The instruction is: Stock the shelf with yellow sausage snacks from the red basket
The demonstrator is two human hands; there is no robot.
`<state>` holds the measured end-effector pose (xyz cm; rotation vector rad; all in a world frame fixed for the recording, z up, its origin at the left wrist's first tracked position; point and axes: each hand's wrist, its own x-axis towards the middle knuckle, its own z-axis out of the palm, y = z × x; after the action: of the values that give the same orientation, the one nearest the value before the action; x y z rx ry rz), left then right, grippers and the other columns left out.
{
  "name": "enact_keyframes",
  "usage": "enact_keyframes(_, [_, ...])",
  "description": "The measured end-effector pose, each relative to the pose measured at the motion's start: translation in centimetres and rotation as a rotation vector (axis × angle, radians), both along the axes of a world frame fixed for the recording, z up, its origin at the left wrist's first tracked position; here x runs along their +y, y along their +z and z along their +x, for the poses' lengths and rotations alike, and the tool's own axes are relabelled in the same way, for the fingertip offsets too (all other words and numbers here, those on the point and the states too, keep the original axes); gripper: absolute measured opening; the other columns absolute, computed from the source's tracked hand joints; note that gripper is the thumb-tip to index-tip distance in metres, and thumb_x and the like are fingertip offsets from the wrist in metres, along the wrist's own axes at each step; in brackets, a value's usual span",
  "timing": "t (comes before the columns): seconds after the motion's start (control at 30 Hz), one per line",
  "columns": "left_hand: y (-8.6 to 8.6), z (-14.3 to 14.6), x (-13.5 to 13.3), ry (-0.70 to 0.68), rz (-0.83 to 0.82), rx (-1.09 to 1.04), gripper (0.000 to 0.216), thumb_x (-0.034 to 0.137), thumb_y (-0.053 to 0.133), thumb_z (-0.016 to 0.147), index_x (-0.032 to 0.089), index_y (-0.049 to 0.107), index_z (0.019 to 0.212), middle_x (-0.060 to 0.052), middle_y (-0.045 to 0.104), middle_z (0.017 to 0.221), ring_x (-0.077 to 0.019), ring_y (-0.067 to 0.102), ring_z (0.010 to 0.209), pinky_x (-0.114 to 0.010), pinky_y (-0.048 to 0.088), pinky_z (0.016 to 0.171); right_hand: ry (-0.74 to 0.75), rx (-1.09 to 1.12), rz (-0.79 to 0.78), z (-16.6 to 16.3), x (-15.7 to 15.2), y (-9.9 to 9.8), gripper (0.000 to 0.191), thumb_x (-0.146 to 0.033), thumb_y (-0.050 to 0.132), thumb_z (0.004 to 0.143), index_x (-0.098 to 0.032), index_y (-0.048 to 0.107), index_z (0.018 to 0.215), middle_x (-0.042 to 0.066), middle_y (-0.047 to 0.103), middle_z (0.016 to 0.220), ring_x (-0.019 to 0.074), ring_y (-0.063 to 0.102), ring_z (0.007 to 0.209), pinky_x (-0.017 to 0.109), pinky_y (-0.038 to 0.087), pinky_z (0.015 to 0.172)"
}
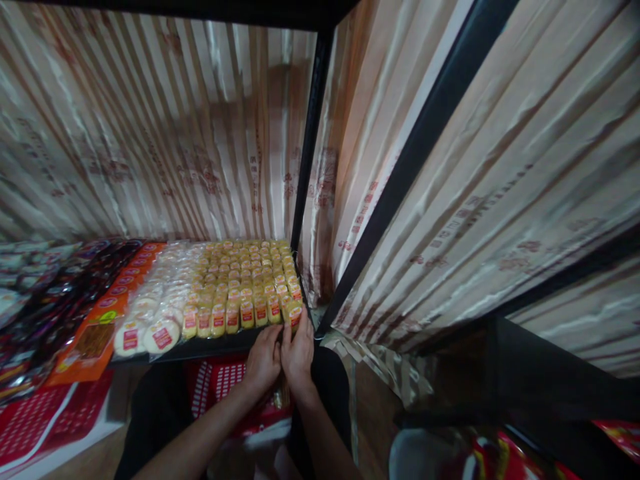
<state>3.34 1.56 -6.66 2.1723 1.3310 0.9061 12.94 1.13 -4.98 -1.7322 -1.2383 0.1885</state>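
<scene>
Yellow packet (295,313), right hand (299,357) holding, left hand (263,357) curled

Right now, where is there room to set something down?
A narrow strip of black shelf fronts the yellow packets, left of the left hand; floor shows between right knee and curtain. Those packets crowd the shelf up to the right hand.
</scene>
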Motion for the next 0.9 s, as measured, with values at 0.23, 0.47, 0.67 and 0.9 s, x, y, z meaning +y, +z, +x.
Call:
enact_keyframes(0.23, [-0.8, 0.8, 1.6, -0.181, 0.456, 0.439, 0.053, 0.024, 0.043, 0.087, 0.02, 0.034, 0.139, -0.003, 0.041, 0.142, -0.027, 0.023, 0.136, -0.044, 0.029, 0.106, -0.006, 0.013, 0.002, 1.3, 2.6, 0.5, 0.055, -0.028, 0.027, 0.089, -0.006, 0.027, 0.139, 0.019, 0.042, 0.133, 0.0239, 0.034, 0.129, 0.04, 0.033, 0.102])
enact_keyframes(0.47, [-1.5, 1.0, 2.9, -0.234, 0.483, 0.544, 0.052, 0.025, 0.04, 0.089, 0.021, 0.03, 0.14, -0.005, 0.037, 0.144, -0.0281, 0.013, 0.138, -0.046, 0.021, 0.108, 0.02, 0.045, 0.02, 2.5, 3.9, -1.2, 0.057, -0.026, 0.029, 0.087, -0.013, 0.021, 0.142, 0.016, 0.04, 0.137, 0.0236, 0.034, 0.129, 0.043, 0.034, 0.1])
enact_keyframes(0.67, [-1.7, 0.4, 2.8, -0.26, 0.449, 0.495, 0.05, 0.021, 0.041, 0.089, 0.018, 0.033, 0.138, -0.006, 0.037, 0.144, -0.0266, 0.012, 0.139, -0.044, 0.024, 0.108, -0.011, 0.103, 0.033, 2.9, 4.7, -2.9, 0.062, -0.033, 0.031, 0.087, -0.01, 0.017, 0.143, 0.017, 0.026, 0.147, 0.0237, 0.027, 0.134, 0.042, 0.03, 0.104])
enact_keyframes(0.9, [-2.0, 0.2, 3.0, -0.248, 0.462, 0.497, 0.045, 0.019, 0.039, 0.09, 0.016, 0.039, 0.135, -0.005, 0.04, 0.142, -0.0268, 0.017, 0.138, -0.043, 0.027, 0.108, -0.047, 0.169, 0.033, 2.6, 4.8, -3.5, 0.062, -0.039, 0.032, 0.087, -0.005, 0.028, 0.139, 0.02, 0.035, 0.142, 0.0235, 0.035, 0.131, 0.042, 0.03, 0.105])
